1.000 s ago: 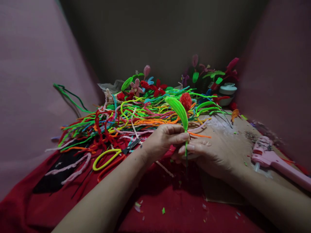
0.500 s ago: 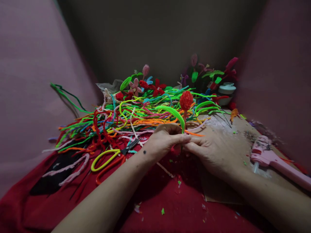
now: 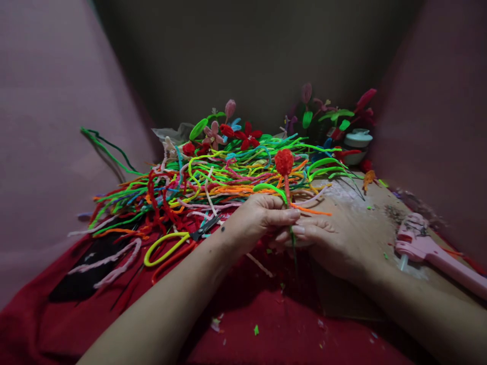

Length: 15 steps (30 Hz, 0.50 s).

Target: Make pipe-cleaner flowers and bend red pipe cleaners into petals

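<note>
A red pipe-cleaner flower (image 3: pixel 283 162) stands nearly upright between my two hands, its orange upper stem rising above my fingers. My left hand (image 3: pixel 262 213) is closed, pinching the stem together with the base of a curved bright green leaf (image 3: pixel 270 189). Just below, my right hand (image 3: pixel 319 235) is closed on the dark green lower stem (image 3: pixel 292 246), with thumb and fingertips on it. Beyond my fingers spreads a heap of coloured pipe cleaners (image 3: pixel 228 177). Scissors (image 3: pixel 167 248) with yellow and orange handles lie left of my left wrist.
A pink glue gun (image 3: pixel 429 248) lies on a cardboard sheet (image 3: pixel 353 218) at the right. Finished pipe-cleaner flowers (image 3: pixel 247 137) and a lidded jar (image 3: pixel 357 144) stand at the back. A black flat object (image 3: pixel 76 279) and small scraps lie on the red cloth (image 3: pixel 243 329).
The flower has come down and slightly left, with the leaf lower too. My right hand has shifted down the stem, and more of the lower stem now shows beneath my fingers.
</note>
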Tool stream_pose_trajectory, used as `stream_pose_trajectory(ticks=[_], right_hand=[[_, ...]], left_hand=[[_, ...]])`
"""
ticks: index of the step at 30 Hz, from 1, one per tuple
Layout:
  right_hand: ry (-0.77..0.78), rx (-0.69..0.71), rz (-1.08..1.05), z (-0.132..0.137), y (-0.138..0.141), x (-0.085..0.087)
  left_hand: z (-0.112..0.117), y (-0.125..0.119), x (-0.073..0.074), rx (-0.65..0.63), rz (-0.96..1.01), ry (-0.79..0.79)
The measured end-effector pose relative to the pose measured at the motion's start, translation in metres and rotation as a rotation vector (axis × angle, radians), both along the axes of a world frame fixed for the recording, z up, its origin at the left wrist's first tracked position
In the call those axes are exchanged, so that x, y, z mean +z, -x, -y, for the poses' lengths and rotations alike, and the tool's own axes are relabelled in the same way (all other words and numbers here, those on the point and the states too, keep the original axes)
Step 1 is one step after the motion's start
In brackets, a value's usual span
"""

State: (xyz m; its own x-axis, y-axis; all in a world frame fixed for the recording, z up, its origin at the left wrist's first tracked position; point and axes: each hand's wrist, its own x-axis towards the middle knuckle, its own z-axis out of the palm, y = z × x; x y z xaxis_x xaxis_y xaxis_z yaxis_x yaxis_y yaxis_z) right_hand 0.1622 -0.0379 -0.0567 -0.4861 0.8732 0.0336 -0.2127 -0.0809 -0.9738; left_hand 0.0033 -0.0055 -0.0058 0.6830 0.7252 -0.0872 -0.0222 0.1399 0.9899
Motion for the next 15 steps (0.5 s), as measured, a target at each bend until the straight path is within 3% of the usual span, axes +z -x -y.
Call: stream_pose_trajectory(ticks=[15], right_hand=[[0.004, 0.080, -0.028, 0.0014, -0.0022, 0.0050]], left_hand=[[-0.0010, 0.0005, -0.0052, -0.135, 0.150, 0.138]])
